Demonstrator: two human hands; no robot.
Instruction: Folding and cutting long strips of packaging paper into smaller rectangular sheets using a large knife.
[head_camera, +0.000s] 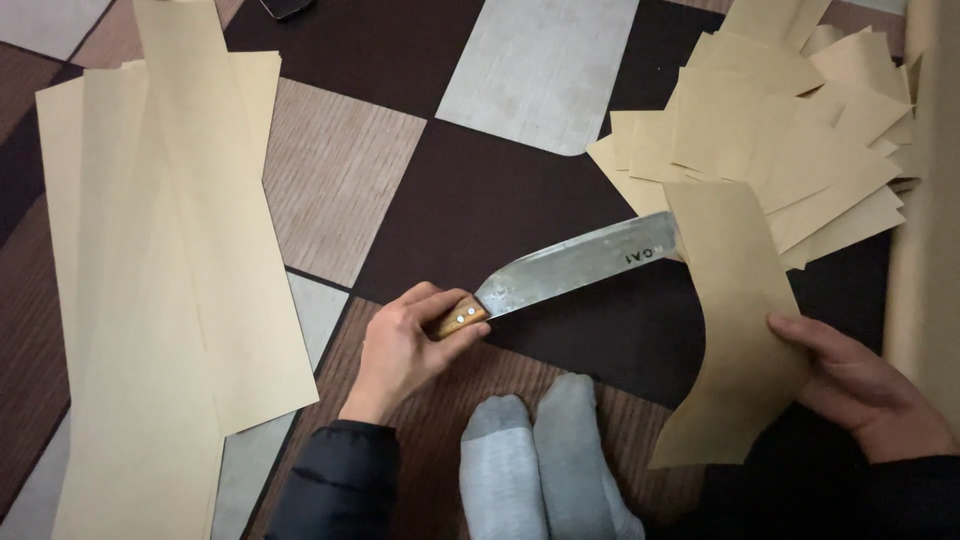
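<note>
Nearest the camera, two feet in grey socks (545, 455), side by side on the floor (470, 200), pointing up between dark sleeves.

Just beyond, left hand (405, 350), grip closed around the wooden handle of a large knife (560, 270). Blade broad, grey and worn, angled up and to the right, lying flat or nearly flat over a dark patch of patterned floor covering. Blade tip slipped under the top edge of a tan paper sheet (735, 330).

To the right, right hand (865, 385), grip pinching the lower right edge of that same tan paper sheet, thumb on top, fingers underneath. Sheet curved along its left side, bowed slightly, stretching from the knife tip down toward the right sleeve.

Farther back on the right, a loose heap of cut tan paper pieces (800, 130), overlapping at many angles, touching the top of the held sheet.

On the left, well apart from both hands, a stack of long tan paper strips (170, 280), running from the near edge to the far edge of view.

Floor covering in checkered squares of dark brown, light brown and pale grey.
</note>
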